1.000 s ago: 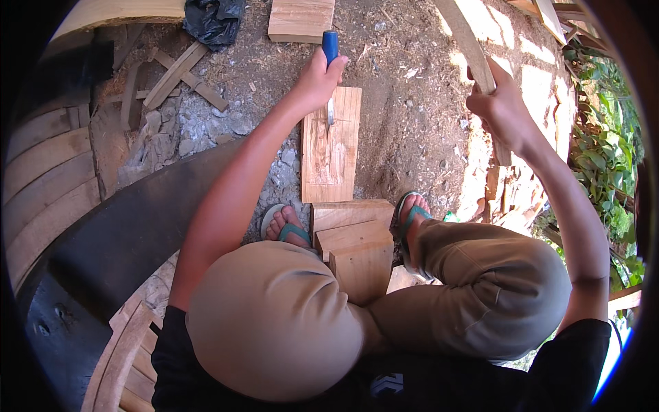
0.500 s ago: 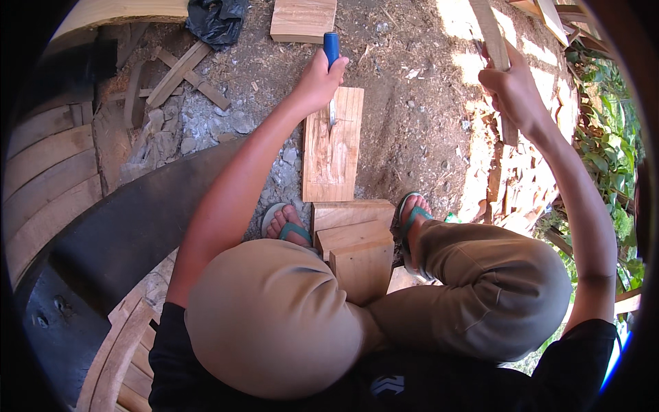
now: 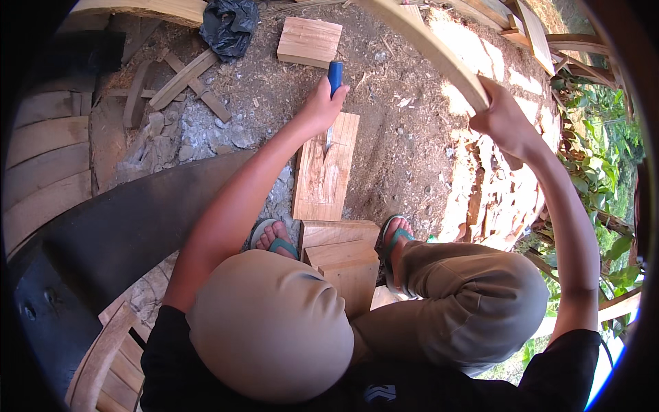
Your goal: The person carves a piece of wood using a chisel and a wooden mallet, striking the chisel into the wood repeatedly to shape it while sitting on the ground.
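In the head view, the person's left hand was curled firmly around a blue-handled chisel, the top of the handle standing clear above the fist. The chisel's metal blade slanted down to a pale wooden board, its tip at the gouged, splintered patch on the upper face. That board lay on the ground in front of the feet, its near end just beside a group of wooden blocks between the sandals.

The right hand, well apart on the right, was wrapped around a long wooden stick that was raised toward the upper left, its far end running out of the picture.

Beyond the board lay another wooden block, with a black plastic bag to its left. Crossed wood pieces rested farther left, near a dark curved panel. Green plants filled the right edge.
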Motion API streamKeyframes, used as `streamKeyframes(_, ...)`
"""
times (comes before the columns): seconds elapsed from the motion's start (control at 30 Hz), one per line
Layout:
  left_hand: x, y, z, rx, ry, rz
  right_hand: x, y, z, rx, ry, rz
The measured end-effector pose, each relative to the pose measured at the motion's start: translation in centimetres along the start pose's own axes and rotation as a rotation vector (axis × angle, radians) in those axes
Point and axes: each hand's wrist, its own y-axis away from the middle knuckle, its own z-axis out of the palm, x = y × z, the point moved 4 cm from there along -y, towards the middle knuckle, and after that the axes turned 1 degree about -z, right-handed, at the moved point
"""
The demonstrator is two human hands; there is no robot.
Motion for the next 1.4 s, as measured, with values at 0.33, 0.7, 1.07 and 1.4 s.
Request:
streamKeyframes(0.33, 0.9, -0.1, 0.6, -0.07, 0.026, -0.007, 1.1, -1.1, 0.4, 0.057, -0.13, 0.022)
streamKeyframes(0.7, -0.6, -0.4, 0.2, -0.006, 0.029, 0.028, 1.5, 0.0, 8.0, -0.181, 0.088, -0.12)
streamKeyframes(1.07, -0.3, 0.2, -0.4, -0.003, -0.022, -0.031, 0.1, -1.2, 2.3, 0.043, -0.094, -0.09)
streamKeyframes(1.4, 0.7, 2.1, -0.3, 0.066, 0.046, -0.041, 3.1, -1.9, 4.7, 0.081, -0.445, 0.092)
